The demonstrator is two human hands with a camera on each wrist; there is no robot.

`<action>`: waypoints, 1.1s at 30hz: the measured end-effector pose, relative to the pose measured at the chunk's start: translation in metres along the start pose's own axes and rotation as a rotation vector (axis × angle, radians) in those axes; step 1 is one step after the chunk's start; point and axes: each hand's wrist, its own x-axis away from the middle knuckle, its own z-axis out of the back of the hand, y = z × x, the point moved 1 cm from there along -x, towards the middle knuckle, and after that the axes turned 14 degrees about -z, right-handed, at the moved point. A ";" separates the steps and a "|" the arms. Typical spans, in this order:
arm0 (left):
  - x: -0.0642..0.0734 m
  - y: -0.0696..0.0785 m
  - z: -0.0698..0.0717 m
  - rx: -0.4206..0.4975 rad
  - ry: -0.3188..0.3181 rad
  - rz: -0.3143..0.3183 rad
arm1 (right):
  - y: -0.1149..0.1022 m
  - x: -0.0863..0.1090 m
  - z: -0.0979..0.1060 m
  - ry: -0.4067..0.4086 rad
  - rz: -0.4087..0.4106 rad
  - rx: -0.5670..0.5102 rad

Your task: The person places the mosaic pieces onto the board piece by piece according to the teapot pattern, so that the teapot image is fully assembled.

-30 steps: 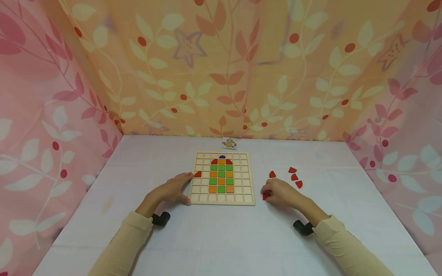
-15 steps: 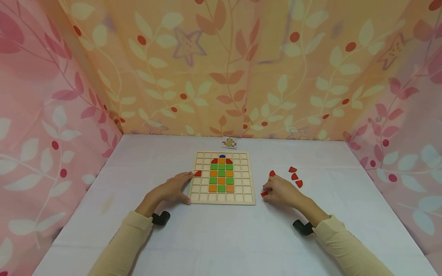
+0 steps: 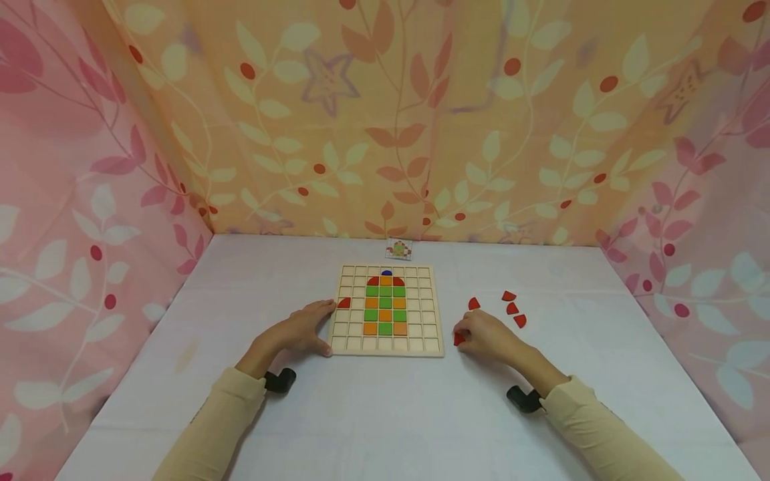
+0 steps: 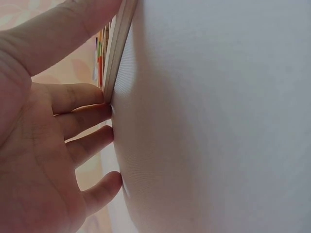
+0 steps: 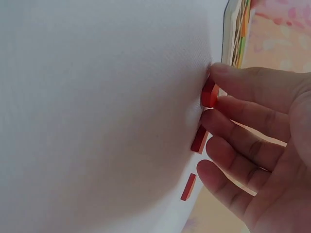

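A square wooden grid board (image 3: pixel 432 344) lies mid-table, with green and orange square tiles set in a block. Red quarter-round tiles flank the block's top, a blue half-round tile (image 3: pixel 387 273) sits above, and a lone red quarter-round tile (image 3: pixel 344 303) fills a cell at the left edge. My left hand (image 3: pixel 299 329) touches that side of the board, fingers fairly straight and spread in the left wrist view. Just right of the board, my right hand (image 3: pixel 492 336) pinches a red quarter-round tile (image 5: pixel 210 93) between thumb and index finger, at the tabletop.
Several loose red quarter-round tiles (image 3: pixel 512 308) lie beyond and right of my right hand. Behind the board is a small printed pattern card (image 3: pixel 399 249). Patterned cloth (image 3: pixel 397 120) hangs around the white-covered table (image 3: pixel 391 427).
My right hand and the red tile in it have shifted very slightly left, and the tile's angle has changed. The left hand and the board stay where they were.
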 end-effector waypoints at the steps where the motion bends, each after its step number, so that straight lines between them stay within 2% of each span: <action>1: 0.000 0.000 0.000 -0.001 0.000 0.001 | 0.000 0.000 0.000 0.000 -0.004 -0.003; 9: 0.000 0.000 -0.001 -0.001 0.004 0.009 | -0.001 -0.002 0.001 -0.005 0.007 -0.029; 16: 0.001 0.000 -0.001 0.002 0.007 0.003 | -0.006 -0.011 0.008 0.010 0.015 -0.063; 33: 0.000 0.001 -0.001 0.005 0.005 0.021 | -0.050 -0.053 0.022 0.017 0.094 -0.118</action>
